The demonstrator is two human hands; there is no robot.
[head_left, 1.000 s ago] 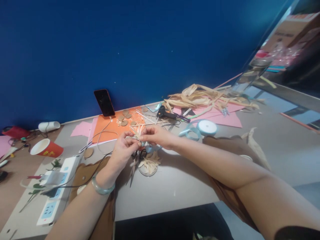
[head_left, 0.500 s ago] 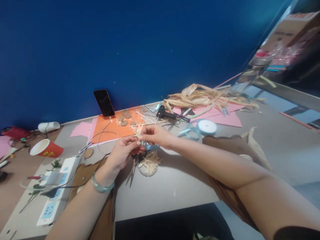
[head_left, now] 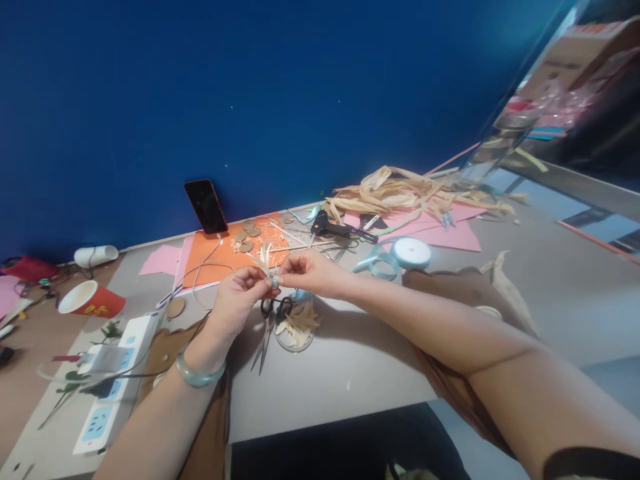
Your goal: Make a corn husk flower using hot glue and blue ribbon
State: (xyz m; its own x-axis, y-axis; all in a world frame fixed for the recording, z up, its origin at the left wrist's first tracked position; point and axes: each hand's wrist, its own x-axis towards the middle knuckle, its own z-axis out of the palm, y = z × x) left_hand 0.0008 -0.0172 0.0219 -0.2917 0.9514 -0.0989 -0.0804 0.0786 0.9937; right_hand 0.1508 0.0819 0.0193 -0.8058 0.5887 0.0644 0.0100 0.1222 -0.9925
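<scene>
Pinched between the fingers of my left hand [head_left: 241,293] is a small bundle of pale corn husk strips [head_left: 265,256], its tips fanning upward. Light-blue ribbon [head_left: 275,283] shows at the base of the bundle, where both hands meet. My right hand [head_left: 311,272] is closed, thumb and fingertips pinching at the ribbon; the exact grip is partly hidden. A loose end of ribbon lies below the right hand. Just under the hands, black-handled scissors [head_left: 267,339] rest beside a round dish [head_left: 295,349] of cut husk pieces [head_left: 302,319].
Behind the hands lie orange paper [head_left: 205,257] with wooden discs, a black glue gun [head_left: 330,226] and a husk pile [head_left: 385,190]. A ribbon spool [head_left: 412,253] stands right. Leftward are a paper cup [head_left: 107,303], a power strip [head_left: 103,417] and a leaning phone [head_left: 207,207].
Both hands have shifted slightly left with the husk bundle, which now tilts more to the left. More of the scissors' handles shows beneath them.
</scene>
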